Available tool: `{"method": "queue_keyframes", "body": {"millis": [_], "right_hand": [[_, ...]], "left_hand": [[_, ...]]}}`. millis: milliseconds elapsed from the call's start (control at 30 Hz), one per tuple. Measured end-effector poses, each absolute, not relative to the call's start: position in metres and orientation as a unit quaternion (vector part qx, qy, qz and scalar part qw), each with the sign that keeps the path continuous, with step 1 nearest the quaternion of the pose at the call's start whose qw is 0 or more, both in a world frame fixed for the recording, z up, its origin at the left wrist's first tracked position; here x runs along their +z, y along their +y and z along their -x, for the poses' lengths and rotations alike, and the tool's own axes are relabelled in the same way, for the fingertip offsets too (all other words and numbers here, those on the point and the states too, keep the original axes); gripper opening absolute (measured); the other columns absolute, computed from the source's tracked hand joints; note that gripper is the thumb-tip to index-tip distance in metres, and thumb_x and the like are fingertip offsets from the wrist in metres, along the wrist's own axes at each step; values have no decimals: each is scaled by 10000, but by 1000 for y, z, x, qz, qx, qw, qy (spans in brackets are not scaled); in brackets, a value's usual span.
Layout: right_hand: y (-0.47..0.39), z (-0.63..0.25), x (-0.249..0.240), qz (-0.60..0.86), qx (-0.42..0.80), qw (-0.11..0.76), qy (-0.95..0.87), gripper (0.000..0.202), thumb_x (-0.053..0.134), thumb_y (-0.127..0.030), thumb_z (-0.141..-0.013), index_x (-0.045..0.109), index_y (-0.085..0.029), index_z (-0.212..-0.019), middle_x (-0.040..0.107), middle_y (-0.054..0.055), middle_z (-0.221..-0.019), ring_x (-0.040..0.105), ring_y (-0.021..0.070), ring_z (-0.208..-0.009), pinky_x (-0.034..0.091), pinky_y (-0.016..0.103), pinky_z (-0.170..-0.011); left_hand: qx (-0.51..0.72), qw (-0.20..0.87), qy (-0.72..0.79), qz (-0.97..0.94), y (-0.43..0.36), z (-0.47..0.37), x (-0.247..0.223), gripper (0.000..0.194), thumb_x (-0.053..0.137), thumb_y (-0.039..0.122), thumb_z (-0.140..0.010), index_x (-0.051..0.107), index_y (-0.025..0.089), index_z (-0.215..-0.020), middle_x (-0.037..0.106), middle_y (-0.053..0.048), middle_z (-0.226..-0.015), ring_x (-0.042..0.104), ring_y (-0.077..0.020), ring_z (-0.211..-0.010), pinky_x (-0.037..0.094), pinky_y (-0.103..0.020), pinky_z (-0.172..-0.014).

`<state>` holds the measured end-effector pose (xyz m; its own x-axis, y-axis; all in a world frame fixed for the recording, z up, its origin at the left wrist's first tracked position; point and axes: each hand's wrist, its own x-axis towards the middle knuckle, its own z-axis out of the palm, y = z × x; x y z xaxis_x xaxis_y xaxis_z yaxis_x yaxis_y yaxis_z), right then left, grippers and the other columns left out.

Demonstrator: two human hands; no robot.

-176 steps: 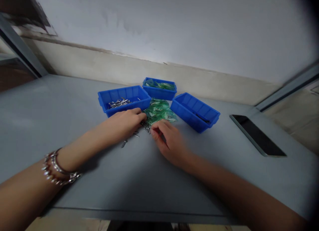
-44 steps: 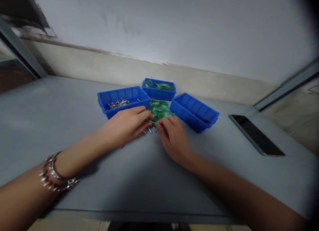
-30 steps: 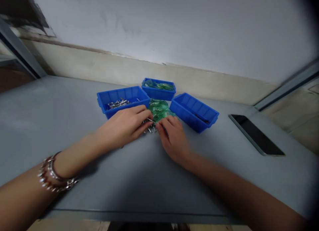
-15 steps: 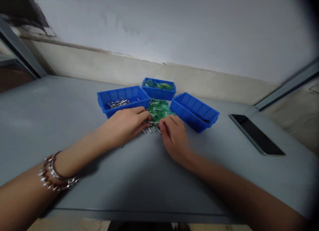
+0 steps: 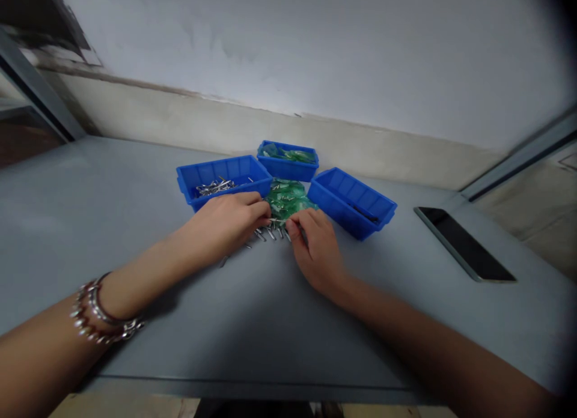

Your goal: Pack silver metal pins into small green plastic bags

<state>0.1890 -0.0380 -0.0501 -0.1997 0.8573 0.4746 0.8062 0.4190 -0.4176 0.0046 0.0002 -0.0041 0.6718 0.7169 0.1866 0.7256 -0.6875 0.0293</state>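
A thin metal piece [image 5: 277, 220] stretches between the fingertips of both hands. My left hand [image 5: 232, 221] pinches its left end, and my right hand [image 5: 316, 248] pinches the right end, fingers closed. Just behind them lie green plastic bags [image 5: 286, 197] with small metal pieces on or in them. Several short metal pins [image 5: 271, 233] are scattered on the table under and in front of my fingers. A blue bin of metal pins [image 5: 216, 185] stands behind my left hand, which hides part of its front wall.
At the back, a blue bin [image 5: 288, 169] holds green bags. Another blue bin [image 5: 347, 217], right of my right hand, contains dark items. A phone [image 5: 466, 245] lies farther right on the grey table [image 5: 252, 334]. A wall [image 5: 315, 63] rises behind.
My left hand has shifted very slightly, showing more of the loose pins beneath its fingers. The thin piece between my fingertips tilts a little differently. My right hand is nearly unmoved.
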Motion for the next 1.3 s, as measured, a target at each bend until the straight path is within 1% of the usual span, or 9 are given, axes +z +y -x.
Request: {"method": "queue_keyframes", "body": {"millis": [167,333,533,667,733,967,1067,1167,1300], "right_hand": [[-38,-189,-50,537,37,327,-777,313,309,-283,-993,505,-212,-760,609,43,-813,521,191,-795,392,331,-743],[-38,-190,-50,529,24,339,-778,324,293,-286,-997,488,-219,-747,592,38,-772,515,193,-769,391,333,-731],[-37,-189,-52,532,28,343,-773,330,296,-295,-996,484,-221,-736,594,38,-771,527,200,-767,397,339,-717],[-38,-189,-54,537,35,392,-746,213,357,-324,-974,527,-195,-968,614,77,-915,559,220,-863,440,366,-778],[-40,-189,-55,538,21,398,-743,233,397,-320,-955,514,-172,-1092,605,107,-1005,556,239,-933,446,393,-824],[-51,-190,-53,495,-53,258,-828,178,513,-254,-905,658,-219,-1002,563,116,-1102,488,273,-1015,415,425,-839],[-55,-192,-55,485,-90,222,-841,173,530,-243,-904,685,-226,-979,559,122,-1164,467,284,-1039,395,433,-835],[-58,-193,-57,496,-122,184,-840,181,526,-205,-902,695,-218,-966,578,128,-1184,469,284,-1024,376,434,-834],[-60,-192,-58,521,-143,147,-829,223,510,-185,-902,676,-203,-1049,591,140,-1217,481,291,-1031,373,425,-816]], "left_hand": [[-88,16,-394,915,-1,-5,-5,269,360,239,-969,605,160,-893,602,-60,-883,601,-196,-780,398,-302,-650],[-88,-29,-399,912,-4,-7,-2,223,393,253,-962,591,156,-989,592,-64,-954,604,-192,-816,432,-296,-680],[-101,-6,-378,920,-3,-7,-2,266,374,295,-976,588,153,-906,577,-53,-883,589,-182,-761,425,-295,-658],[-120,37,-387,913,-4,-7,-2,309,328,307,-985,580,156,-889,584,-55,-855,585,-184,-740,407,-296,-637],[-137,69,-414,897,-4,-8,0,321,317,311,-983,581,158,-881,590,-58,-847,586,-191,-743,396,-299,-631],[-228,182,-548,784,-5,-5,7,336,315,340,-967,589,167,-876,605,-77,-827,539,-188,-680,325,-318,-580],[-194,199,-614,739,-7,-3,11,328,316,346,-964,585,169,-902,599,-85,-871,525,-193,-703,292,-321,-573],[-133,186,-642,731,-10,0,16,419,218,360,-987,568,135,-938,575,-113,-925,514,-199,-726,286,-314,-577],[-94,147,-656,734,-9,2,16,508,142,392,-992,565,111,-960,560,-143,-958,515,-214,-740,324,-323,-595]]}}
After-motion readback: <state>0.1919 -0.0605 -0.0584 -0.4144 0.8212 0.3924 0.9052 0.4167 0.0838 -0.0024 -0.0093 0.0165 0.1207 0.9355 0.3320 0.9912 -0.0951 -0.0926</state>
